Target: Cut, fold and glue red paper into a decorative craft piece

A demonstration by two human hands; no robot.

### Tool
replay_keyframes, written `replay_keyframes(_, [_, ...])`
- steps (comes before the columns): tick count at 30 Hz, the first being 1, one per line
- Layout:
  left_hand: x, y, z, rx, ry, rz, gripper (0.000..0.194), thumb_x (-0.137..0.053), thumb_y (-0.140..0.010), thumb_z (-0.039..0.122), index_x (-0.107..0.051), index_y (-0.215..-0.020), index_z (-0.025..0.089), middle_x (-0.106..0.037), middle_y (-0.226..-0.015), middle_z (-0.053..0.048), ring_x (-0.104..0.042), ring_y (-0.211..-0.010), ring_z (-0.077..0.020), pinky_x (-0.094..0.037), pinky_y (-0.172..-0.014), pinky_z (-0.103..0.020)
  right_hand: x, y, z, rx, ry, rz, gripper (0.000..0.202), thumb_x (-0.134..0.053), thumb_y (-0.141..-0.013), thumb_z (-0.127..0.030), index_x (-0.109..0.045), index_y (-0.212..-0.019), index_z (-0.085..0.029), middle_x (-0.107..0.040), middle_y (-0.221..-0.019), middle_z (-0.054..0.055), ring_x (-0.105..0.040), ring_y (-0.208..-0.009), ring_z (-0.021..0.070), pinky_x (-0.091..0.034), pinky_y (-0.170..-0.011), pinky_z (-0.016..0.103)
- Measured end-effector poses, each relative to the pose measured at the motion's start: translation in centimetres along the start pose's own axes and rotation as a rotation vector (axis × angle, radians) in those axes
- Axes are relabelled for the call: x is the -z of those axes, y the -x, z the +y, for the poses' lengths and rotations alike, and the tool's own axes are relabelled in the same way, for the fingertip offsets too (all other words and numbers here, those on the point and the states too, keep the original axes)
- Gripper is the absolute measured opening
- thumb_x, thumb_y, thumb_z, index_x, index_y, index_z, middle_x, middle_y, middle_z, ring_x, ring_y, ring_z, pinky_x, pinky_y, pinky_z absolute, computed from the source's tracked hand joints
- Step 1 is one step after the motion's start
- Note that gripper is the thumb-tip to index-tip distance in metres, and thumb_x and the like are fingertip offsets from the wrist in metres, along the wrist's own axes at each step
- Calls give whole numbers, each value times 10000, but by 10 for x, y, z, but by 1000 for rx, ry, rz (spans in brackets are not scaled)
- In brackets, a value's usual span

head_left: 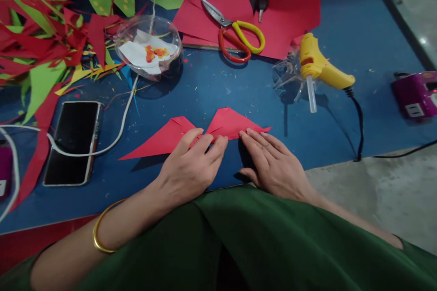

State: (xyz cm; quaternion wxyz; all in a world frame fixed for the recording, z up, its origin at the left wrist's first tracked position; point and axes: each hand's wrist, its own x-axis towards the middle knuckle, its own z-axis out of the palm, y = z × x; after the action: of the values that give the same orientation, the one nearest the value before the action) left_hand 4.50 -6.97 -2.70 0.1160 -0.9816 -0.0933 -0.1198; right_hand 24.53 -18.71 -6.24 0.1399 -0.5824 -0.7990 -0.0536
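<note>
A folded piece of red paper (228, 123) with two peaks and long pointed ends lies near the table's front edge. My left hand (191, 163) is closed on its middle, the fingers bent over the near edge and the thumb hidden. Its left wing slopes slightly off the surface and casts a shadow. My right hand (273, 161) lies flat and open, with fingertips pressing on the near edge of the right wing.
Scissors (232, 32) rest on red sheets (293, 9) beside keys (262, 3). A yellow glue gun (321, 63) stands to the right, its cord running off the table. At left are a phone (73, 143), a white cable (124, 122), a clear bowl (119, 50) and paper scraps (44, 86).
</note>
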Motion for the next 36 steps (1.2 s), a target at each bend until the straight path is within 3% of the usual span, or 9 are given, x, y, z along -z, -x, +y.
replay_keyframes(5, [-5,6,2,21,-12,27,274,-524,-968,66,-690,-1186,59,-751,-1189,-61,-622,-945,-225,-431,-953,-421,6,13,8,-128,55,-16,749,-458,-1025,-483,-272,-1548,19,-589,-1412,273,-562,-1336,351,-456,-1079,514])
replay_keyframes(10, [-8,6,5,23,-17,35,281,-512,-971,67,-678,-1197,54,-747,-1172,-84,-620,-951,-223,-425,-966,-416,14,12,3,-264,89,39,786,-408,-1021,-540,-241,-1574,-7,-548,-1455,280,-449,-1427,384,-370,-1132,553])
replay_keyframes(13, [-6,4,7,29,-8,21,278,-514,-981,83,-659,-1214,41,-749,-1144,-101,-625,-981,-227,-398,-996,-406,10,-1,-6,-101,9,26,753,-388,-1038,-514,-213,-1590,-33,-561,-1471,214,-435,-1447,317,-354,-1158,480])
replay_keyframes(16, [-3,5,6,77,34,36,264,-535,-976,100,-663,-1201,50,-761,-1117,-87,-633,-960,-227,-387,-1004,-403,-1,-11,-10,77,-67,-24,684,-342,-1058,-493,-367,-1510,19,-591,-1442,208,-497,-1398,282,-382,-1140,421])
replay_keyframes(21, [-3,21,-4,470,249,77,149,-623,-958,241,-718,-1071,218,-782,-1045,-20,-666,-938,-232,-417,-914,-431,-7,-15,-11,94,-36,-47,691,-324,-1061,-510,-486,-1421,57,-572,-1458,214,-504,-1375,293,-369,-1126,426])
replay_keyframes(24, [-4,31,-9,647,343,50,63,-677,-933,288,-734,-922,265,-783,-976,0,-684,-933,-233,-412,-896,-447,-3,-17,-13,93,-22,-59,686,-296,-1062,-529,-488,-1448,4,-602,-1437,186,-528,-1340,292,-345,-1118,446])
replay_keyframes(28, [-6,32,-10,708,388,47,94,-689,-924,305,-740,-852,272,-772,-933,7,-680,-917,-231,-397,-904,-462,0,-23,-18,89,16,-77,714,-279,-1033,-609,-517,-1469,-95,-639,-1384,179,-549,-1275,320,-340,-1086,487])
replay_keyframes(36, [-6,30,-17,751,402,18,152,-701,-894,287,-705,-749,243,-733,-851,-8,-649,-866,-231,-405,-882,-461,-4,-25,-21,76,35,-68,712,-281,-1023,-626,-584,-1423,-120,-654,-1330,181,-507,-1238,333,-344,-1062,503])
